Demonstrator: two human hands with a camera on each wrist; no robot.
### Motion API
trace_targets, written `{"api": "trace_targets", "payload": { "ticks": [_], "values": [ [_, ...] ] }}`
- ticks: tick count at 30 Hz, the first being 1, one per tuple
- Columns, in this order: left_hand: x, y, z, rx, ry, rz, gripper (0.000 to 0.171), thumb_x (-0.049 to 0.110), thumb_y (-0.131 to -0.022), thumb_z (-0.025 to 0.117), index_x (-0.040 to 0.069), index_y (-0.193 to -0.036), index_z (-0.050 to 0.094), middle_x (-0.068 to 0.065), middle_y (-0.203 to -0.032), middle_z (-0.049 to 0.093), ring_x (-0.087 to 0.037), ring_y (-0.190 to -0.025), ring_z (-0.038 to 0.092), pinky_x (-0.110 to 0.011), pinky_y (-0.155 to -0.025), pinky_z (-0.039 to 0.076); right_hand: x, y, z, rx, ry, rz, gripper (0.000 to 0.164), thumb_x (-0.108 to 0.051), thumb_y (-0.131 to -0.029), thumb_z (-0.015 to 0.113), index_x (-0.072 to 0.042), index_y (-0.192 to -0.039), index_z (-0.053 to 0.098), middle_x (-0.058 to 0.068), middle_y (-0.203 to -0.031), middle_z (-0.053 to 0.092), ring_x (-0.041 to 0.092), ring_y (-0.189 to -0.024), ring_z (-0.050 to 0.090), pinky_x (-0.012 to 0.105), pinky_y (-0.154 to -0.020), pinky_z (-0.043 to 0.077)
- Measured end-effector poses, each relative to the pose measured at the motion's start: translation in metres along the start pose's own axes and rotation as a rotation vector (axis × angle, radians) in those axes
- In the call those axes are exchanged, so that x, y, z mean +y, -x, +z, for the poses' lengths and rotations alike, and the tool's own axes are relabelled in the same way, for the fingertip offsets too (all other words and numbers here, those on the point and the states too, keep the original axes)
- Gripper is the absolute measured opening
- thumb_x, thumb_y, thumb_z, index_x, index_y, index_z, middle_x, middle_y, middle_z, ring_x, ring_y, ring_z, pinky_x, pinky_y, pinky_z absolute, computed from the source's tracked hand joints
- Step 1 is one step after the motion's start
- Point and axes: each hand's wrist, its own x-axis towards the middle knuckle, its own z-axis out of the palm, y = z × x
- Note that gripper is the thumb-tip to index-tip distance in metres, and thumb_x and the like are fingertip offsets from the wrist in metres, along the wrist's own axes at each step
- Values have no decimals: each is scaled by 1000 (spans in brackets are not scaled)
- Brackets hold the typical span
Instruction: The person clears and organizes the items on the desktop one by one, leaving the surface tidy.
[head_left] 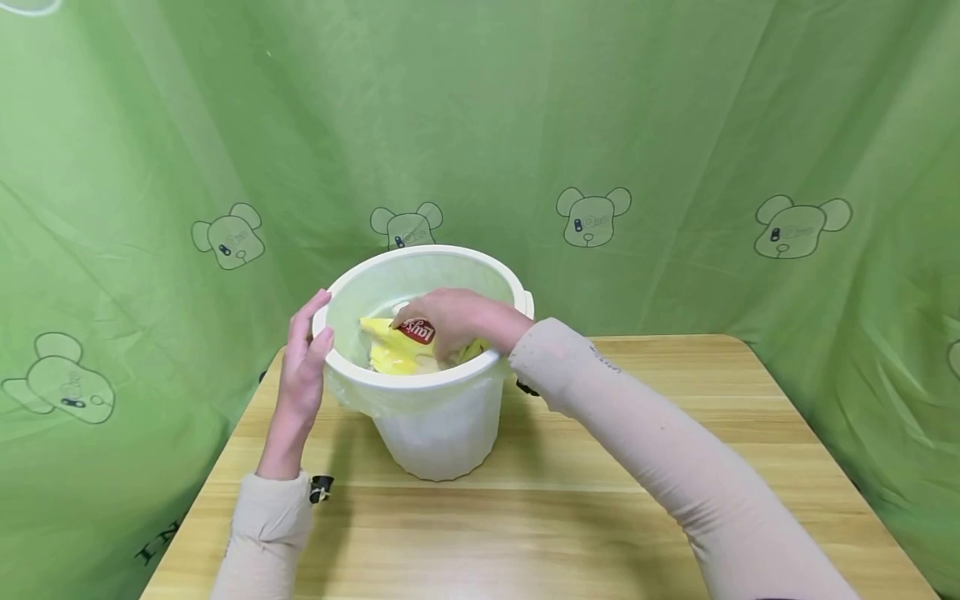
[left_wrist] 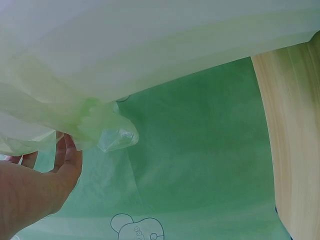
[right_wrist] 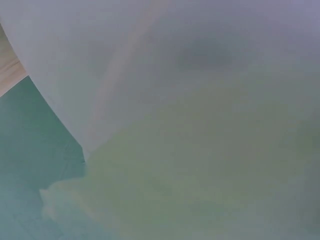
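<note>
A white trash can stands on the table, lined with a thin translucent green bag folded over its rim. My left hand rests against the left side of the rim, fingers fairly straight; in the left wrist view its fingertips touch the liner from outside. Reaching over the right side of the rim, my right hand is down inside the can. It grips a yellow Lay's chip bag with a red logo. Part of that bag is hidden by the hand. The right wrist view shows only the can and liner, close and blurred.
The wooden table extends around the can on both sides and in front. A green curtain with bear-head prints hangs behind and at both sides.
</note>
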Motion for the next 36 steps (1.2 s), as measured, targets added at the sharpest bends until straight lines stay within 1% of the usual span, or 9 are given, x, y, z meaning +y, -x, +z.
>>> {"api": "trace_targets", "payload": {
  "ticks": [3,13,19,22,24,27,29,32,36],
  "values": [
    [0,0,0,-1,0,0,59,26,-99,48,12,-155,45,-3,-166,31,-24,-154,28,-49,-128,28,-1,1,0,-2,-10,22,89,5,-71,82,-31,-148,56,2,-149,57,23,-127,53,41,-105,51],
    [-1,0,-1,-4,0,1,58,26,-99,47,12,-155,45,-3,-166,31,-24,-153,29,-47,-127,30,0,1,0,-60,92,61,78,7,-77,71,-37,-140,61,1,-149,56,22,-108,59,33,-74,57],
    [-1,0,0,-4,-1,6,58,26,-99,47,11,-155,44,-4,-166,31,-24,-153,28,-46,-127,30,3,4,0,-101,59,47,73,8,-78,74,-35,-136,64,2,-154,53,21,-108,60,30,-73,57],
    [-1,1,0,-4,-1,3,59,27,-99,48,11,-155,44,-5,-166,31,-24,-153,28,-45,-127,31,5,5,-1,-140,20,47,75,6,-78,78,-34,-140,62,4,-160,47,24,-116,59,30,-77,59],
    [-1,1,0,-6,3,0,59,27,-99,48,11,-155,44,-5,-166,30,-24,-153,27,-46,-127,31,6,5,-1,-157,3,34,74,1,-80,81,-33,-142,60,4,-161,45,26,-126,56,34,-89,59],
    [0,0,0,-5,-4,1,59,27,-99,48,11,-155,44,-4,-166,31,-24,-154,27,-46,-127,30,7,6,-3,-159,-3,-4,68,-9,-85,80,-30,-145,59,3,-161,46,28,-140,49,43,-110,50],
    [0,1,0,-4,-6,4,59,26,-99,48,11,-156,44,-4,-166,31,-24,-154,27,-46,-127,30,8,8,-4,-151,-15,-20,66,-13,-88,78,-30,-148,57,2,-161,47,26,-143,46,45,-117,43],
    [-1,1,0,-4,-8,7,59,26,-99,48,11,-156,44,-4,-166,31,-24,-153,28,-47,-127,31,10,11,-6,-127,-30,-16,68,-15,-88,74,-31,-151,54,1,-159,49,23,-137,49,43,-115,43],
    [-1,0,0,-3,-4,10,59,25,-99,48,11,-155,44,-3,-166,31,-23,-153,28,-47,-126,32,14,19,-13,-97,-15,26,76,-17,-84,78,-35,-152,50,1,-158,48,23,-135,49,44,-112,45]
  ]
}}
